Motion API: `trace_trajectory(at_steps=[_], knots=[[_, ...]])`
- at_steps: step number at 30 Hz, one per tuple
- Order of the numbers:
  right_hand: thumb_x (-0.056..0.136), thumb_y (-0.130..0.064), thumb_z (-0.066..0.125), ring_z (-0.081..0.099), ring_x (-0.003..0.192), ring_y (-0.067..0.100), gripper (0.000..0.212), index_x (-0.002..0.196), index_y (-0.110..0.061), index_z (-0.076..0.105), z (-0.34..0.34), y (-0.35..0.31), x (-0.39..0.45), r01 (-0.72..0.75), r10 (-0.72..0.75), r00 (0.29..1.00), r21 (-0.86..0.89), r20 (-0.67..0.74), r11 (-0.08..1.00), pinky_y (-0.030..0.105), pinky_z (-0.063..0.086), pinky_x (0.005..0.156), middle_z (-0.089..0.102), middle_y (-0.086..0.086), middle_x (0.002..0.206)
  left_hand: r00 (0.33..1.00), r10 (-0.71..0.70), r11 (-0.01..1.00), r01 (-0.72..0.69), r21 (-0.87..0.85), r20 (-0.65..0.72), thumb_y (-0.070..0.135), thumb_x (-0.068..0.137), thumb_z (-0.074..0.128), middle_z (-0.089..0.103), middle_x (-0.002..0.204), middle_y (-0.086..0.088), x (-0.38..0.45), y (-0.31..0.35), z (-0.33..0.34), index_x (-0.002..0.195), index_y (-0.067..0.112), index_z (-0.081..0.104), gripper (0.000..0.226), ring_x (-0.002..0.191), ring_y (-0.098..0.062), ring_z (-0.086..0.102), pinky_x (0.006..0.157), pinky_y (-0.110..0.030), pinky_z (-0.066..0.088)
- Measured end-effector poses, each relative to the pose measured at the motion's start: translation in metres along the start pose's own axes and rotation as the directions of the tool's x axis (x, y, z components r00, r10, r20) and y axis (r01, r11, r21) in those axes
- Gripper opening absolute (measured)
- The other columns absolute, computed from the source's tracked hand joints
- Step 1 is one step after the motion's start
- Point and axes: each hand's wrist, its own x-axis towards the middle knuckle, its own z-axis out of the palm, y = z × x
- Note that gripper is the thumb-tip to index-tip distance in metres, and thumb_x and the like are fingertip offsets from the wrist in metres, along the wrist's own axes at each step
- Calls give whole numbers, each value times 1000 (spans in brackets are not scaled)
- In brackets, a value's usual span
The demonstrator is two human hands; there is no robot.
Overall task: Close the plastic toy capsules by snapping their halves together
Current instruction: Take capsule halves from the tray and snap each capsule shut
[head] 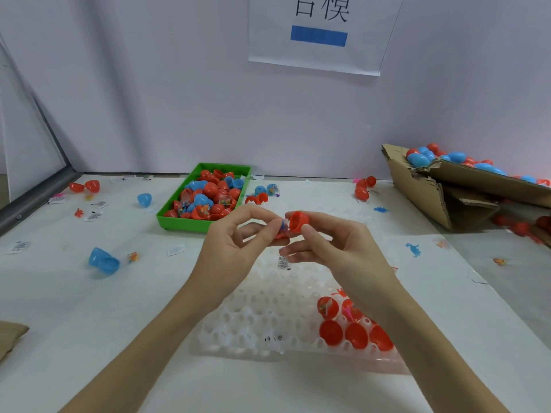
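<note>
Both hands are raised over the table's middle with an open red capsule between them. My left hand [238,242] pinches the lower red half [281,234], which holds a small toy with blue on it. My right hand [331,242] pinches the upper red half [298,222], tilted with its hollow side toward the left hand. The two halves touch at one edge and are not snapped together. Below the hands lies a clear plastic egg tray [256,320] with several red capsules [354,332] standing in its right-hand cells.
A green bin [167,222] full of red and blue capsule halves stands behind the hands. A torn cardboard box [417,189] with closed capsules sits at the back right. Loose blue halves [103,260], small toys and paper slips lie scattered on the white table.
</note>
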Motion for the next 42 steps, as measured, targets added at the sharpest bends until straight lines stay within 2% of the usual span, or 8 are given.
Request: trace_trajectory(at_steps=[3,5,12,22,29,33,38,42], knots=[[101,-12,63,75,80,12,30,130,-14,68,4,5,-1,145,-188,980,-408,-67,901,20,60,72,73,0,104,998,67,993,-69,101,20,9,93,74,72,105,-6,0,-1,-2,100,7,77,8,92,-28,77,83,-34,64],[99,-13,64,73,79,8,35,134,-18,66,6,8,-3,172,-241,969,-555,-52,814,18,59,73,67,-3,104,995,98,979,-99,176,15,6,91,77,72,105,0,-1,-2,-2,100,9,77,10,95,-27,75,84,-33,63],[99,-16,65,67,91,6,37,136,-19,65,12,9,-4,225,-320,947,-651,-29,725,12,56,77,62,-6,109,990,116,973,-97,207,-81,15,89,81,77,99,6,-2,2,1,104,17,72,17,96,-17,76,81,-20,59],[98,-18,64,70,92,11,38,137,-16,65,12,3,-4,230,-350,933,-613,-82,756,27,61,79,63,-4,110,988,140,978,-147,145,58,6,90,76,77,113,2,-2,3,0,122,13,72,33,109,-20,74,94,-25,58],[98,-8,65,69,90,12,41,137,-19,63,12,1,-6,261,-379,923,-613,-68,745,23,60,79,64,-5,109,971,231,959,-237,157,58,8,87,78,74,118,1,-1,6,0,119,12,74,33,116,-20,70,98,-26,57],[98,-17,66,71,88,8,33,130,-24,67,16,0,-7,192,-314,941,-557,-131,808,19,58,82,68,-12,105,957,277,925,-291,242,90,8,91,75,69,122,-1,-1,6,0,127,17,71,37,118,-24,68,100,-25,55],[96,-19,70,75,92,8,24,117,-31,73,18,-5,-10,76,-109,981,-198,-161,977,17,57,81,79,-12,99,917,346,740,-398,542,200,11,88,82,58,133,1,-6,5,4,143,17,60,59,120,-19,60,95,-22,52],[97,-22,70,74,102,15,22,117,-19,77,22,-4,-11,-63,64,995,19,-78,998,25,59,89,80,-3,104,871,458,538,-430,725,177,12,88,81,64,127,-5,-9,4,3,135,10,67,49,121,-19,58,99,-32,53]])
